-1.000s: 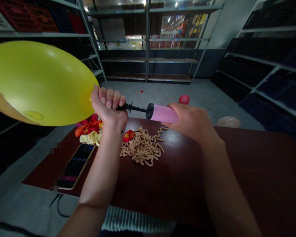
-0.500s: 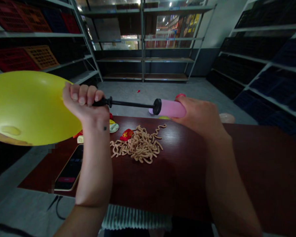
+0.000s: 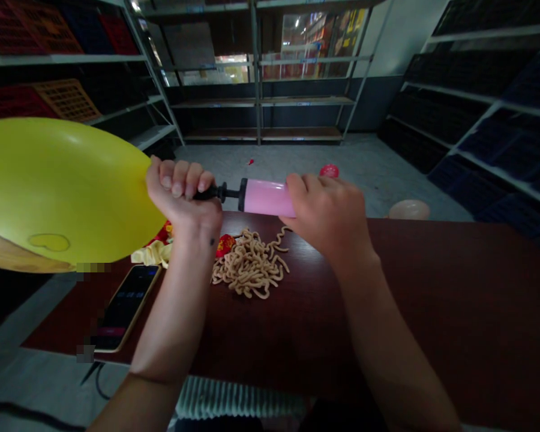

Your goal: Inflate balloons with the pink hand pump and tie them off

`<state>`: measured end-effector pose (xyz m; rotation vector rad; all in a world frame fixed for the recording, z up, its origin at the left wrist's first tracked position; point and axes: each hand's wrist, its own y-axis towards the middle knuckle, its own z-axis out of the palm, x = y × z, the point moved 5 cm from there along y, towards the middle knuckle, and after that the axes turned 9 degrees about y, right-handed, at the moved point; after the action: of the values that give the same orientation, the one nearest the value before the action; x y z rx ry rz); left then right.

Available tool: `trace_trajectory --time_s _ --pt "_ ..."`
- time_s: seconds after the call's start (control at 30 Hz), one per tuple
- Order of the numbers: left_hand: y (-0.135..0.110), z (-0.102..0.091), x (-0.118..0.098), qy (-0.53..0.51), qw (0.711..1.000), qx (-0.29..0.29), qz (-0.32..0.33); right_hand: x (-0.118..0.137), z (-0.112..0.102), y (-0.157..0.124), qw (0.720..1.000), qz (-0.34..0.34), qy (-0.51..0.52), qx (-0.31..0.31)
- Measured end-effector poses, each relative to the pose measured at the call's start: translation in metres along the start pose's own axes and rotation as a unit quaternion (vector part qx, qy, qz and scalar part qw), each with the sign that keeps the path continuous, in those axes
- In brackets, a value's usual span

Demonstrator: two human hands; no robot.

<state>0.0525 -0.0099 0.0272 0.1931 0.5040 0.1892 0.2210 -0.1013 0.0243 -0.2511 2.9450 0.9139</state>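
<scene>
A large inflated yellow balloon (image 3: 72,186) fills the left side, its narrow end meeting my left hand (image 3: 184,189). That hand is closed around the black end of a balloon pump (image 3: 267,197), close to the balloon's neck, which my fingers hide. My right hand (image 3: 330,213) wraps the pump's pink barrel from the other side. Only a short length of black rod shows between the barrel and my left hand. Below the pump, a pile of tan, curly long balloons (image 3: 249,264) lies on the dark table (image 3: 306,324), with a red balloon (image 3: 225,245) beside it.
A phone (image 3: 128,306) lies at the table's left, near limp pale yellow balloons (image 3: 153,253). A pink-red balloon (image 3: 329,171) and a whitish balloon (image 3: 409,209) show beyond the far edge. Metal shelves (image 3: 256,108) stand behind, with crates (image 3: 67,99) at left.
My right hand has moved left with the barrel, so much less rod shows. My left hand and the yellow balloon have shifted slightly right in view, and the balloon looks bigger.
</scene>
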Motion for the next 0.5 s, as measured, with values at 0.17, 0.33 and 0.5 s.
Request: trace_trajectory --time_s 0.17,0.33,0.5 --pt "0.004 -0.011 0.022 0.05 0.997 -0.022 -0.048 0.007 0.009 0.001 1.0 0.005 0.001 0.015" --pt "0.018 -0.024 0.021 0.074 0.995 0.002 -0.059 0.003 0.014 0.002 1.0 -0.004 0.024 0.0" --pt "0.02 -0.022 0.009 0.068 0.997 -0.008 -0.043 -0.003 0.02 0.003 0.999 0.001 0.051 -0.016"
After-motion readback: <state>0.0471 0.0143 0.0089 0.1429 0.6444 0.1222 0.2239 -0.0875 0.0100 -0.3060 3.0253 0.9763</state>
